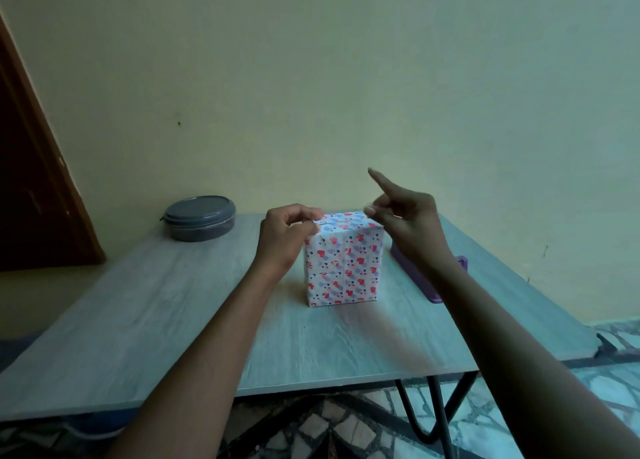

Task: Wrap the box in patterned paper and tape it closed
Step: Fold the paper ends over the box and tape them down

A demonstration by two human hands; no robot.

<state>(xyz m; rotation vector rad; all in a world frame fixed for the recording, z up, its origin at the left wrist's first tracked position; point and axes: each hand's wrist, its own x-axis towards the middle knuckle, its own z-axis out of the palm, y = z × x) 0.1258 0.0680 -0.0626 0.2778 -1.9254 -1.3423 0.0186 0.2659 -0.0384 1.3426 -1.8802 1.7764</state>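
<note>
— Box [342, 261] status? Where is it sitting?

— Upright on the desk [145, 306], between my two hands, already covered in the heart-patterned paper [346, 271]. The paper edges meet along the top face, so that is where I am working.

— What is your left hand doing?

— My left hand [285, 237] is at the top left corner, fingers [304, 216] curled and pinching the paper edge there. I judge that keeps the fold from springing open while the seam gets closed.

— And the right?

— My right hand [407, 223] hovers just above the top right corner, index finger raised, thumb and the other fingers drawn together. Whether they pinch a bit of tape I cannot tell; it is blurred.

— Anything else around?

— A purple object [415, 278], possibly the tape dispenser, lies just beyond my right wrist, within easy reach. A grey lidded container [199, 218] sits well off past my left hand.
</note>
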